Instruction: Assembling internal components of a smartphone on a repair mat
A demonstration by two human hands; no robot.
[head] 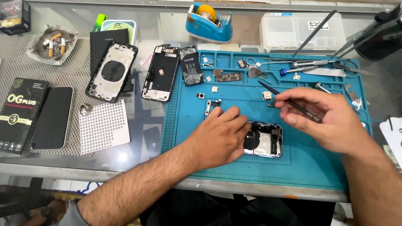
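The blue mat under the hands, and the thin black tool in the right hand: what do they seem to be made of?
The blue mat looks like soft silicone or rubber: matte, one even colour, with moulded trays along its top edge. The thin black tool held by the right hand seems to be metal with a dark matte coating, being very slim and straight; plastic cannot be ruled out.

A blue tape dispenser (pixel 209 21) stands behind the mat, an ashtray (pixel 53 43) with cigarette butts sits far left, and two opened phone housings (pixel 112 71) (pixel 160 78) lie beside a perforated white sheet (pixel 104 126).
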